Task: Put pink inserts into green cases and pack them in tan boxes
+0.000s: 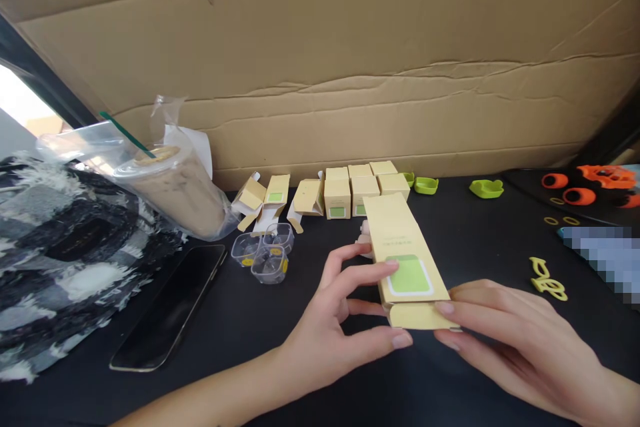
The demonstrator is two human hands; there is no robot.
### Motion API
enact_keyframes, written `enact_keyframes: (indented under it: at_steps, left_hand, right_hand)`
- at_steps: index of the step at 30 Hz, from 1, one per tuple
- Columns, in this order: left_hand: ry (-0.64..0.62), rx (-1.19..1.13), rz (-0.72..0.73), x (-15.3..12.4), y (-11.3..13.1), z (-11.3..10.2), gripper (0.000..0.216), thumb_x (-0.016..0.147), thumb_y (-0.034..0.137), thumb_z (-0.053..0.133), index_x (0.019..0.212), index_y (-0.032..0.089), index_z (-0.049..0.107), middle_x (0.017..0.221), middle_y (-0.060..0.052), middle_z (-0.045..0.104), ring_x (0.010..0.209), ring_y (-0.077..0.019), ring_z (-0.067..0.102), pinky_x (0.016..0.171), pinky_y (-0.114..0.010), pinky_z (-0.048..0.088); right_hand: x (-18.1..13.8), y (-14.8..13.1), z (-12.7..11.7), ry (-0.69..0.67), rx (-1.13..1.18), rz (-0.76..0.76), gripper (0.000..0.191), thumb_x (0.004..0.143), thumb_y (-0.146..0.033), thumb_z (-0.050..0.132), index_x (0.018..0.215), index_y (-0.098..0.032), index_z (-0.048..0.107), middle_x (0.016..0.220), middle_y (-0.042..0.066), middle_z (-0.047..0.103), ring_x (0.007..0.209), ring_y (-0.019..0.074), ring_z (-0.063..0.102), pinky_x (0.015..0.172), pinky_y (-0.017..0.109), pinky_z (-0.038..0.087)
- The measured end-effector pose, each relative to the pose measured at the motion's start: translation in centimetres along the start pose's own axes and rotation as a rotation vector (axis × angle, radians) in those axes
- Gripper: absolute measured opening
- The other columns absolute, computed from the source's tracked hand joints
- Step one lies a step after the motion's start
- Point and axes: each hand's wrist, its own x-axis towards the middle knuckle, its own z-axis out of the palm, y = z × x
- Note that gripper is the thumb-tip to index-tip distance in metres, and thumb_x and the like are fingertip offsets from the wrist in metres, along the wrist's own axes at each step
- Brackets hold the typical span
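Both hands on the flat carton (407, 260): my left hand (330, 320) pinches its side steady, right hand (510, 340) fingertips press the end flap. Finished boxes (360, 190) sit just behind it.

I note a black bench (240, 320) carrying a phone (170, 307), clear plastic cups (265, 250), a row of small tan cartons (357, 190), green trays (486, 188), a bagged drink (175, 187) and a patterned cloth (65, 260)

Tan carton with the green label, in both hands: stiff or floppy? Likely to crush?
The tan carton is probably light: fingertips of the left hand and right hand carry it. Thin card with an open end flap likely dents under a squeeze. Flat faces: unlikely to roll.
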Motion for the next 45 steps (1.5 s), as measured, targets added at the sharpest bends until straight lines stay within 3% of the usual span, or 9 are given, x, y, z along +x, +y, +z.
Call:
enact_keyframes:
  at_steps: [11, 17, 20, 24, 27, 31, 36, 40, 45]
  left_hand:
    - [0.020, 0.017, 0.046, 0.2, 0.3, 0.0, 0.041, 0.080, 0.013, 0.069, 0.107, 0.044, 0.066, 0.124, 0.002, 0.037, 0.105, -0.0131, 0.057, 0.080, -0.020, 0.060]
    - [-0.003, 0.053, 0.036, -0.2, 0.2, 0.1, 0.041, 0.079, 0.015, 0.069, 0.108, 0.044, 0.066, 0.119, -0.002, 0.038, 0.125, -0.0237, 0.043, 0.064, -0.013, 0.059]
    - [-0.033, 0.083, 0.078, -0.4, 0.1, 0.1, 0.040, 0.080, 0.017, 0.068, 0.109, 0.044, 0.064, 0.119, -0.002, 0.037, 0.127, -0.0252, 0.041, 0.069, -0.017, 0.059]
    - [-0.036, 0.040, 0.120, 0.0, -0.1, 0.0, 0.044, 0.086, 0.030, 0.063, 0.126, 0.046, 0.050, 0.121, -0.001, 0.040, 0.105, -0.0163, 0.055, 0.092, -0.031, 0.052]
    - [0.088, -0.119, 0.048, 0.7, 0.0, -0.4, 0.064, 0.085, 0.037, 0.064, 0.135, 0.053, 0.028, 0.126, 0.000, 0.041, 0.087, -0.0099, 0.058, 0.086, -0.031, 0.052]
    - [0.038, -0.007, 0.006, 1.4, 0.2, -1.4, 0.056, 0.084, 0.035, 0.066, 0.132, 0.036, 0.037, 0.117, -0.004, 0.052, 0.089, -0.0138, 0.058, 0.084, -0.030, 0.050]
    - [0.060, 0.243, 0.323, 1.2, -1.2, -1.9, 0.053, 0.080, 0.023, 0.064, 0.124, 0.033, 0.035, 0.110, -0.002, 0.052, 0.092, -0.0161, 0.056, 0.082, -0.030, 0.049]
    - [-0.048, 0.282, 0.427, 0.9, -2.2, -1.5, 0.067, 0.069, 0.017, 0.067, 0.125, 0.032, 0.032, 0.114, -0.006, 0.047, 0.099, -0.0206, 0.055, 0.082, -0.034, 0.050]
    - [-0.160, 0.397, 0.412, 0.8, -2.2, -1.2, 0.072, 0.064, 0.017, 0.071, 0.128, 0.028, 0.038, 0.114, -0.009, 0.050, 0.108, -0.0267, 0.052, 0.089, -0.041, 0.048]
  right_hand:
    - [0.4, -0.5, -0.1, -0.019, 0.051, 0.028, 0.012, 0.095, -0.019, 0.054, 0.105, -0.021, 0.058, 0.075, 0.000, 0.068, 0.062, 0.0100, 0.066, 0.056, 0.018, 0.052]
    - [0.5, -0.4, 0.1, -0.006, 0.055, 0.025, 0.016, 0.095, -0.018, 0.053, 0.110, -0.020, 0.058, 0.077, 0.001, 0.068, 0.060, 0.0100, 0.065, 0.052, 0.018, 0.052]
    - [0.3, -0.3, 0.0, -0.021, 0.029, -0.004, 0.014, 0.094, -0.015, 0.053, 0.105, -0.018, 0.062, 0.074, 0.001, 0.067, 0.057, 0.0104, 0.064, 0.050, 0.019, 0.052]
    - [0.2, 0.1, -0.3, -0.038, 0.024, -0.135, 0.022, 0.091, -0.009, 0.055, 0.110, -0.018, 0.060, 0.079, 0.003, 0.072, 0.074, 0.0145, 0.070, 0.067, 0.022, 0.058]
    - [0.2, 0.2, -0.1, -0.082, 0.093, -0.183, 0.026, 0.089, -0.005, 0.053, 0.111, -0.018, 0.060, 0.087, 0.005, 0.074, 0.088, 0.0177, 0.070, 0.081, 0.027, 0.058]
    - [0.4, 0.4, 0.2, -0.107, 0.152, -0.272, 0.032, 0.084, -0.005, 0.055, 0.115, -0.014, 0.057, 0.083, 0.006, 0.072, 0.084, 0.0193, 0.069, 0.080, 0.031, 0.058]
    - [1.3, 1.9, 0.3, 0.004, 0.145, 0.144, 0.036, 0.083, -0.006, 0.049, 0.115, -0.021, 0.053, 0.095, 0.008, 0.064, 0.086, 0.0182, 0.066, 0.072, 0.029, 0.057]
    - [1.9, 3.1, 0.7, -0.196, 0.124, 0.284, 0.040, 0.077, -0.016, 0.061, 0.117, -0.021, 0.056, 0.114, 0.011, 0.060, 0.107, 0.0253, 0.060, 0.087, 0.040, 0.053]
    - [1.7, 3.4, 1.3, -0.341, 0.288, 0.451, 0.042, 0.082, -0.030, 0.065, 0.121, -0.023, 0.054, 0.115, 0.008, 0.062, 0.108, 0.0240, 0.061, 0.091, 0.040, 0.052]
